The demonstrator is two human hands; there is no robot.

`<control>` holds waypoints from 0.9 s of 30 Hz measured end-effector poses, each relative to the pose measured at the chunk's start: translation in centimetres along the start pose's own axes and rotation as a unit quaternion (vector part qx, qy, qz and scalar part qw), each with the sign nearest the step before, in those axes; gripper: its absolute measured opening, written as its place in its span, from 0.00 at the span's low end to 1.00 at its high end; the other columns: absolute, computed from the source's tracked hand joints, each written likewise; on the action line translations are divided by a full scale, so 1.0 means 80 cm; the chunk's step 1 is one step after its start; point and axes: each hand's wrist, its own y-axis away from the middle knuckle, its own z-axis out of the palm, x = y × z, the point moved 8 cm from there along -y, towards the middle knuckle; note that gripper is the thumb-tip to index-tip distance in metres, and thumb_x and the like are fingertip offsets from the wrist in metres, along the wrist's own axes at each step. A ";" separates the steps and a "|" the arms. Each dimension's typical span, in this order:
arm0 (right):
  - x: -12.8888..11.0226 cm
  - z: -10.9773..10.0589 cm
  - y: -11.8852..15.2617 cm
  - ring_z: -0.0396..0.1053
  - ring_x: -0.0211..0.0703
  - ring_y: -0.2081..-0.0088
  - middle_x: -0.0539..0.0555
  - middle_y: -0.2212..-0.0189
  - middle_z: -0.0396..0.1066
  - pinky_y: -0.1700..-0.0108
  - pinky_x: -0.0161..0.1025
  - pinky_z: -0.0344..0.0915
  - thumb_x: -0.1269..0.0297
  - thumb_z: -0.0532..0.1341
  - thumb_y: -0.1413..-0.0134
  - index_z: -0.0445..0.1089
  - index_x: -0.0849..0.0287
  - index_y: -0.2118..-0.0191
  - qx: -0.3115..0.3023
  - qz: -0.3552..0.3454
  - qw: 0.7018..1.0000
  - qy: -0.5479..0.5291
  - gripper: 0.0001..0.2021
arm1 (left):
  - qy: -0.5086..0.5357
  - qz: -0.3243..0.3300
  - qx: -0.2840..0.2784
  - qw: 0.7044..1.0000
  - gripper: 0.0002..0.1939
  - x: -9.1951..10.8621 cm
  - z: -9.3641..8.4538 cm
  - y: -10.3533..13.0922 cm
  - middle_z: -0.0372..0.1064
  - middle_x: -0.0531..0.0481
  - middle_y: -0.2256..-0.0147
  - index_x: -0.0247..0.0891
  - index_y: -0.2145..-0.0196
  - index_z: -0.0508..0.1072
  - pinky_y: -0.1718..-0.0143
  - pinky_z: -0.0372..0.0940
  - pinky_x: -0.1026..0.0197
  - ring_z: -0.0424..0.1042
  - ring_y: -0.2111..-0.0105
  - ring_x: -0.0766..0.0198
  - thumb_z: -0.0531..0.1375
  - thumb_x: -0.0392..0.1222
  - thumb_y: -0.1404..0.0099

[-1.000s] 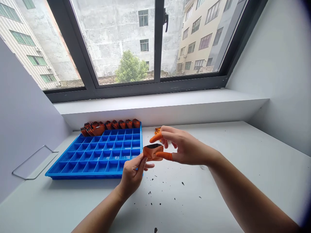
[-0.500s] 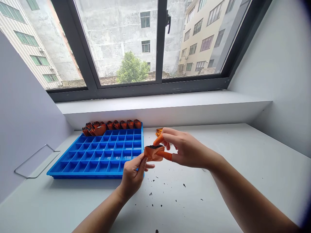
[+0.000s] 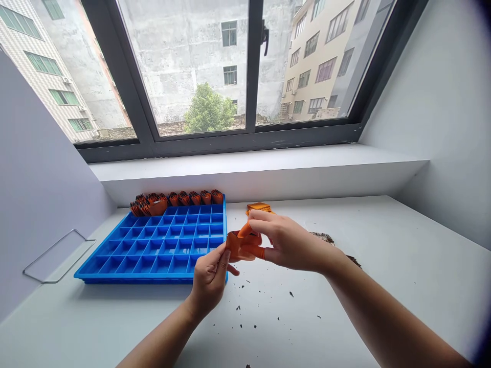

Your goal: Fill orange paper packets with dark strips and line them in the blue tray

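Between thumb and fingers, my left hand grips the left edge of an orange piece, folded like a small pouch. On its right side is my right hand, with orange covers on the thumb and a finger; these pinch the piece, one digit over its upper edge and one below. The inside of the piece is mostly hidden by the fingers. To the left lies a blue compartment tray, with dark-and-orange folded bundles standing along its back row.
Behind my right hand lies a stack of orange sheets. Dark flakes are scattered on the white table. Brown-black bits show beyond my right forearm. A bent wire frame is at the left, and the window sill runs behind.
My right hand has moved slightly left and its covered fingers reach further over the orange piece. The dark material at the piece's opening is now mostly hidden. More of the orange stack shows.
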 end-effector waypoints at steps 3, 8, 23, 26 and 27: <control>0.002 0.001 0.000 0.67 0.36 0.65 0.51 0.60 0.70 0.66 0.34 0.62 0.72 0.66 0.37 0.75 0.55 0.55 -0.003 0.009 1.000 0.004 0.08 | 0.028 -0.009 -0.013 0.999 0.19 0.001 0.003 -0.001 0.85 0.42 0.53 0.39 0.36 0.78 0.70 0.85 0.60 0.87 0.58 0.54 0.56 0.38 0.18; -0.005 0.006 -0.001 0.66 0.35 0.67 0.50 0.60 0.71 0.67 0.34 0.60 0.68 0.65 0.32 0.76 0.53 0.56 -0.016 -0.005 1.000 0.027 0.03 | 0.039 -0.029 -0.041 0.998 0.14 0.003 0.005 -0.003 0.84 0.42 0.56 0.37 0.44 0.82 0.71 0.84 0.58 0.84 0.62 0.56 0.62 0.40 0.21; -0.002 0.031 -0.011 0.71 0.37 0.67 0.52 0.61 0.76 0.68 0.35 0.62 0.59 0.63 0.26 0.75 0.55 0.59 0.069 -0.039 0.996 0.039 0.08 | -0.132 0.023 0.016 0.991 0.09 0.017 -0.020 -0.017 0.83 0.45 0.62 0.38 0.52 0.83 0.69 0.77 0.63 0.81 0.67 0.61 0.64 0.41 0.24; -0.001 0.039 -0.008 0.70 0.36 0.69 0.53 0.63 0.76 0.69 0.34 0.59 0.58 0.62 0.26 0.75 0.55 0.62 0.095 -0.040 0.992 0.069 0.11 | -0.192 0.072 0.005 0.979 0.09 0.023 -0.021 -0.019 0.83 0.42 0.52 0.41 0.50 0.81 0.61 0.80 0.57 0.83 0.56 0.55 0.63 0.36 0.25; 0.000 0.042 -0.006 0.70 0.36 0.69 0.53 0.63 0.76 0.70 0.34 0.59 0.58 0.61 0.25 0.75 0.56 0.63 0.106 -0.037 0.990 0.081 0.12 | -0.218 0.093 0.006 0.971 0.11 0.025 -0.022 -0.019 0.82 0.41 0.51 0.41 0.50 0.81 0.57 0.81 0.53 0.83 0.53 0.53 0.63 0.34 0.27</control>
